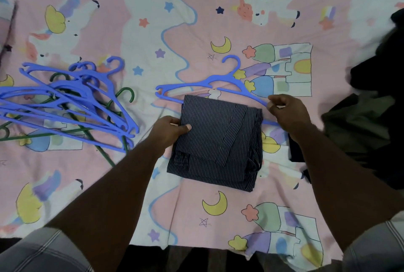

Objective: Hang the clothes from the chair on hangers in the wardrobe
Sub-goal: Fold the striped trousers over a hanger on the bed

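Two hands work one garment: my left hand pinches the near-left edge of the folded trousers, thumb on top, while my right hand is clenched on the right arm of the blue hanger. The trousers lie on the sheet with their far fold draped over the hanger's lower bar. To do this well, I judge I should hold the hanger flat and slide the cloth along the bar until it sits centred, with equal lengths either side, so it won't slip off when lifted. The trousers are dark navy with fine pale pinstripes, folded into a neat rectangle, with layered edges showing along the right side. Left of the trousers lies a heap of spare hangers, blue and green; to their right, a dark pile of clothes.
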`<state>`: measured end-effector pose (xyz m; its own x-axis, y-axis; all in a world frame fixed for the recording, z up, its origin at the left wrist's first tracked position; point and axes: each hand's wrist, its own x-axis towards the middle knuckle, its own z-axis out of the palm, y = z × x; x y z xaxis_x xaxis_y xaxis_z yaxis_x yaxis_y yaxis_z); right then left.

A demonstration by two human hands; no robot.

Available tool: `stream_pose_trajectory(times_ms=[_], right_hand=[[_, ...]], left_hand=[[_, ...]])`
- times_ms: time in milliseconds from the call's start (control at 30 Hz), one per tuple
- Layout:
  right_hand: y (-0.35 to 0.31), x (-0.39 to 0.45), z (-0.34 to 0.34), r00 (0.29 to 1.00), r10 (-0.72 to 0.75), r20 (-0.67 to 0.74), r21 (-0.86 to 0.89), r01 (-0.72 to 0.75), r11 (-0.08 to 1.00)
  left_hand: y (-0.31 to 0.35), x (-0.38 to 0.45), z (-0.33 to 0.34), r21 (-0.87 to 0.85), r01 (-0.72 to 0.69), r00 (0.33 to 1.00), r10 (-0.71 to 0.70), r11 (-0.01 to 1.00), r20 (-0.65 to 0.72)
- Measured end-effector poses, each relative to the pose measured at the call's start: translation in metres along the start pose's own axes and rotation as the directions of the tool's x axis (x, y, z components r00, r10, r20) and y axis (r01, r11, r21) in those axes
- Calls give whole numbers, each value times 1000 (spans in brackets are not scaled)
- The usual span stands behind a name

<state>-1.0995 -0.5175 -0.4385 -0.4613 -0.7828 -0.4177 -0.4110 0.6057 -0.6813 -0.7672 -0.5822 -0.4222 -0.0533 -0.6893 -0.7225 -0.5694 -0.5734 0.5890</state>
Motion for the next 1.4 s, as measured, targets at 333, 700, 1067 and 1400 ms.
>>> stream_pose_trajectory(times_ms=[333, 700, 1067, 1400], right_hand=[[-16, -63, 24, 971, -11, -239, -196, -37, 980], [13, -166, 76, 841, 482, -246, 427, -352, 833], [6, -175, 95, 782, 622, -26, 654, -457, 603], [4, -181, 98, 684, 665, 300, 883, -463, 79]], left_hand=[[-17, -23, -11, -59, 107, 992, -102, 993, 73], [-58, -54, -19, -368, 306, 952, -290, 878, 100], [-49, -58, 1, -355, 379, 922, -382, 855, 66], [-53, -56, -4, -413, 464, 878, -344, 784, 332]])
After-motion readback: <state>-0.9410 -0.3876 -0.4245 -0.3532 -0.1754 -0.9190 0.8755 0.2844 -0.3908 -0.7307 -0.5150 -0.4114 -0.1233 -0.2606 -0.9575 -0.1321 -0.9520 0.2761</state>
